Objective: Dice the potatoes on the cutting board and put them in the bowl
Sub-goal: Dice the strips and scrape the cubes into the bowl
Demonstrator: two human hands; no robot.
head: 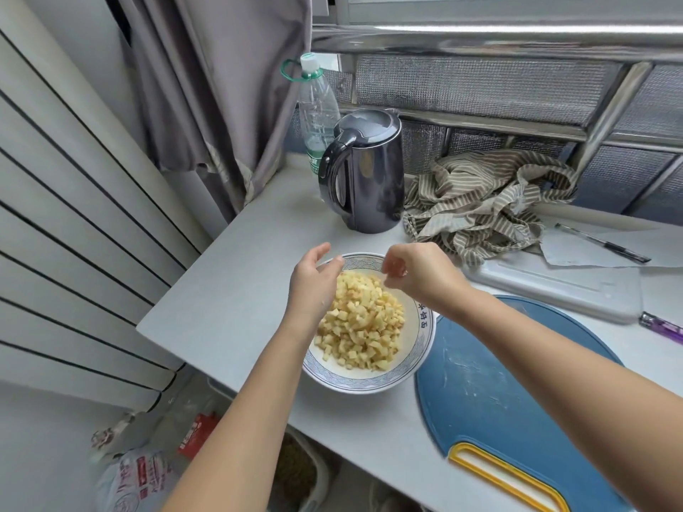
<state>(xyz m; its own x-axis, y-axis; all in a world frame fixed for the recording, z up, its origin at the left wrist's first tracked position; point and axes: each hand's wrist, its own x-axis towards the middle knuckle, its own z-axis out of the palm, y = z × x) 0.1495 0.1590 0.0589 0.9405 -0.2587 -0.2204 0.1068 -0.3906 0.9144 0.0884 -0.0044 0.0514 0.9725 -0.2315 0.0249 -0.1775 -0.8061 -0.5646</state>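
Bowl [425,328]: stands on the table [229,290], near its front edge and touching or just beside the cutting board's left rim, probably so the cut pieces have a short way to go.
Diced potatoes [364,323]: heaped inside the bowl, highest toward the far side; none visible outside it.
Cutting board [491,364]: blue, lies flat to the right of the bowl, bare apart from pale smears. The dicing and transfer look close to done.
Left hand [314,286]: over the bowl's far-left rim, fingers straight and relaxed, holding nothing. It seems placed to guard that side.
Right hand [417,275]: above the bowl's far rim, fingers curled inward and blurred. Cannot tell whether they pinch a last scrap or are empty.
Kettle [369,171]: behind the bowl, with a plastic bottle [318,105] just behind it.
Striped cloth [480,205]: bunched behind the right hand, beside the kettle.
Edges: the table drops away on the left and front, and the bowl has little margin at the front.
Open room: bare tabletop to the left of the bowl, and between the bowl and the kettle.
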